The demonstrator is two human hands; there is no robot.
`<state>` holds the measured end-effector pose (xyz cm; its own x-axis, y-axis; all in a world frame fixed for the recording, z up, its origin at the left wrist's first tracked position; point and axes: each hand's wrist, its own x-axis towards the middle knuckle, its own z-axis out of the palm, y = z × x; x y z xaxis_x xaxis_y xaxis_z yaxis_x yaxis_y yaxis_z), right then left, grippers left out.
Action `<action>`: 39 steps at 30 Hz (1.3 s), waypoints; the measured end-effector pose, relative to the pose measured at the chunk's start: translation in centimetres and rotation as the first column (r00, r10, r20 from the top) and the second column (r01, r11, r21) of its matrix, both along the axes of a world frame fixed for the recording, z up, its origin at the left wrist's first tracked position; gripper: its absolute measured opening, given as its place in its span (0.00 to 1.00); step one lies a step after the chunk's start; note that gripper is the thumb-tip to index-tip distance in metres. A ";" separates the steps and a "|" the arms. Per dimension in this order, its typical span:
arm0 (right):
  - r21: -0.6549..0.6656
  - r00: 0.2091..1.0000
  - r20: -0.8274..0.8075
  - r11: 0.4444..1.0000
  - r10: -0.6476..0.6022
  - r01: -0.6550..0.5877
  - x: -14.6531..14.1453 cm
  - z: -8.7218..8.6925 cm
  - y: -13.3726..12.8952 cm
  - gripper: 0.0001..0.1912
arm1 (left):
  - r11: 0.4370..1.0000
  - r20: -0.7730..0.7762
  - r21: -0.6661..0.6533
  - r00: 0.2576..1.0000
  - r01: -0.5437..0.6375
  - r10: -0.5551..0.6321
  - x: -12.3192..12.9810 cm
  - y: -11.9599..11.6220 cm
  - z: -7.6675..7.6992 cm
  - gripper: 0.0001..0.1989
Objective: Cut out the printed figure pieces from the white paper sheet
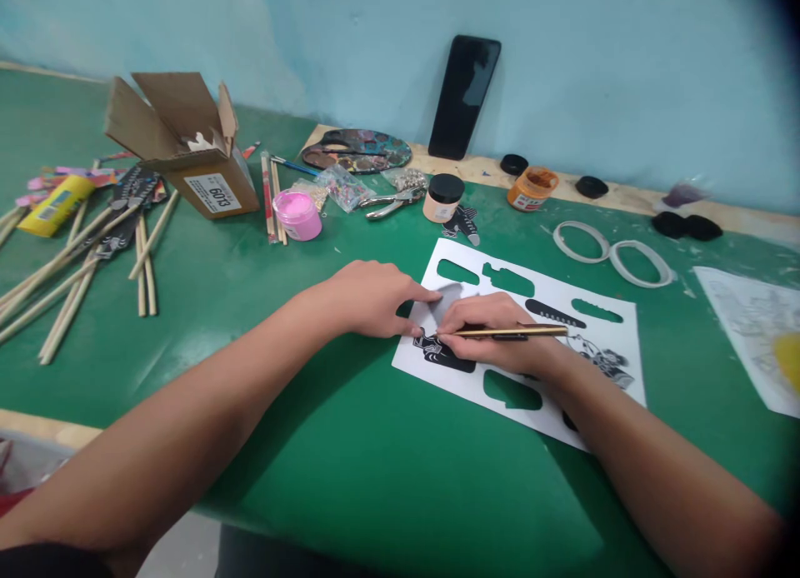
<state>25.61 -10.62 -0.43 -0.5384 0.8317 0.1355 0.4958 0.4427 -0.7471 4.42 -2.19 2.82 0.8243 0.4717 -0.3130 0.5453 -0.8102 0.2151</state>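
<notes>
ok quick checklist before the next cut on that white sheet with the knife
1. Right hand grips the thin knife like a pen: ok.
2. Left hand presses flat on the white sheet beside the blade end: ok.
3. Left fingertips lie very near the tip, perhaps in the blade's path: not ok.
4. Tip rests on the black printed figure: ok, though the exact contact point cannot be told.
5. Sheet lies flat on the green table: ok.
6. Pink paint jar and pliers stand apart from the sheet: ok.
</notes>
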 end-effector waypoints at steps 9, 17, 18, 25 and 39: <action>0.023 1.000 0.014 1.000 0.010 -0.010 0.0 0.0 0.1 0.05 | 1.000 0.004 -0.010 1.000 -0.015 0.016 0.1 0.1 0.1 0.30; 0.007 0.998 0.022 0.998 0.059 -0.059 0.5 0.0 0.3 0.05 | 1.000 0.006 -0.001 1.000 -0.016 0.016 0.0 0.1 -0.1 0.30; 0.003 0.997 0.022 0.998 0.068 -0.068 0.6 0.0 0.4 0.05 | 1.000 0.005 -0.001 1.000 -0.015 0.015 0.0 0.1 0.0 0.30; 0.001 0.997 0.041 0.998 0.060 -0.060 0.7 0.0 0.4 0.04 | 1.000 -0.007 -0.007 1.000 -0.018 0.018 0.1 0.0 0.3 0.30; 0.023 0.997 0.016 0.997 0.076 -0.076 0.9 -0.4 0.6 0.04 | 1.000 0.002 -0.001 1.000 0.005 -0.005 0.0 0.0 0.0 0.29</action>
